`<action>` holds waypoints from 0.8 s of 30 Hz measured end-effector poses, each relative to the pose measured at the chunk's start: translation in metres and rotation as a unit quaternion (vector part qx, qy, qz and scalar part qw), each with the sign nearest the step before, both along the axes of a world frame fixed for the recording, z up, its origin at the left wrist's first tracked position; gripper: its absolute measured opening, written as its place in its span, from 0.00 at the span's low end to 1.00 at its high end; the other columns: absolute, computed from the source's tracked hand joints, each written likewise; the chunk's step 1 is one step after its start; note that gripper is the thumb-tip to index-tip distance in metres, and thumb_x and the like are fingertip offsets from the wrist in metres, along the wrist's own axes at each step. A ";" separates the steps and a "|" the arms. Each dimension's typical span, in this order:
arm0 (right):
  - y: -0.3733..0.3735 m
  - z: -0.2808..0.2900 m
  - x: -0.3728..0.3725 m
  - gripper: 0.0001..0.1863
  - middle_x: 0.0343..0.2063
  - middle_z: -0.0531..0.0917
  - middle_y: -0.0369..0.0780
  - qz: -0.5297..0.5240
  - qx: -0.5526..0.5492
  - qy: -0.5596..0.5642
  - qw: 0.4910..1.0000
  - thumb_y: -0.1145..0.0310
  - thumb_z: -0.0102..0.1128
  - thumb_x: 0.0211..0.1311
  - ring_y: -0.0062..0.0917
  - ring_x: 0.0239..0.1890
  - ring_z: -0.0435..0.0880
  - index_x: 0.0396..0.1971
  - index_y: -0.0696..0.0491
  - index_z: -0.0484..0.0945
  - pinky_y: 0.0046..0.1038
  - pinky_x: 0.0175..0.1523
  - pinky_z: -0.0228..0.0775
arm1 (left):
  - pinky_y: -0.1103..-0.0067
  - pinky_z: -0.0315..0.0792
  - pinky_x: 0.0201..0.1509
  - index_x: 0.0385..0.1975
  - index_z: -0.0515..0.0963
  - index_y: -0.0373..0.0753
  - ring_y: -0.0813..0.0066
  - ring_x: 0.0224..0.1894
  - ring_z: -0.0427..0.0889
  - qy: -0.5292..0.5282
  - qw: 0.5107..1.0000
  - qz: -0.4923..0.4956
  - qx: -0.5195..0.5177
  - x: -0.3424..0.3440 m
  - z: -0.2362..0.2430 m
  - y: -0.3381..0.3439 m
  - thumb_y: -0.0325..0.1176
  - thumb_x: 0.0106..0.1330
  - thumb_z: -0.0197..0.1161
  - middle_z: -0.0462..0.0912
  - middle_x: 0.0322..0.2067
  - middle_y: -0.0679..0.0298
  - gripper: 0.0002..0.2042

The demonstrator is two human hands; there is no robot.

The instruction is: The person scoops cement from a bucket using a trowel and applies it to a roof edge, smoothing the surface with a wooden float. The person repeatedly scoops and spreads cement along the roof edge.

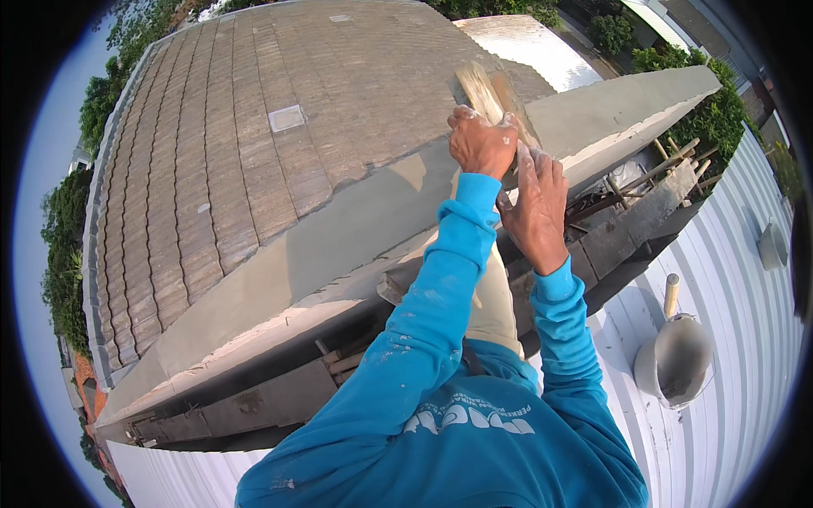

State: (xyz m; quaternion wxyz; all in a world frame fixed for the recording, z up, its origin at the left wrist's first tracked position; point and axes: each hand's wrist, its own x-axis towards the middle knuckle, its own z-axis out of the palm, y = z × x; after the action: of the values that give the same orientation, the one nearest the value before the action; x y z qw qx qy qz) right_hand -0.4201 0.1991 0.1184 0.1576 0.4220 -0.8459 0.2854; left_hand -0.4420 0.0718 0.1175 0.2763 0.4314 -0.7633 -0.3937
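A narrow plastered ledge [339, 245] with smooth grey cement on top runs diagonally in front of me. My left hand [483, 142], dusted with white, is closed around a pale wooden piece [480, 91] that looks like a wooden float, set over the ledge's roof-side edge. A browner wooden strip [517, 110] lies right beside it. Just below and to the right is my right hand [539, 207], its fingers stretched out against the lower end of the wood and its thumb apart. My palms and the wood's underside are hidden.
Beyond the ledge slopes a tiled roof [229, 127] with one pale patch [287, 118]. Planks and poles [660, 182] lie along the near side, below the ledge. On white corrugated metal [728, 296] at right stands a cement-smeared bucket [675, 360]; another bucket [772, 246] is farther off.
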 end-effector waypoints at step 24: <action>0.060 -0.102 -0.330 0.32 0.48 0.80 0.58 -0.199 0.194 0.035 0.960 0.50 0.64 0.55 0.50 0.58 0.74 0.50 0.64 0.77 0.41 0.64 0.66 | 0.76 0.77 0.38 0.50 0.77 0.29 0.72 0.34 0.83 -0.115 0.962 0.028 0.245 0.358 -0.114 -0.007 0.45 0.69 0.62 0.85 0.35 0.57 0.22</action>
State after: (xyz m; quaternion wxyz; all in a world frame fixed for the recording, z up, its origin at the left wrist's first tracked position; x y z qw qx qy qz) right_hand -0.7500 0.2587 0.0165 0.1556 0.2774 -0.9459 0.0640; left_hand -0.0843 0.0644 0.0034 0.0830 0.5500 -0.6574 -0.5085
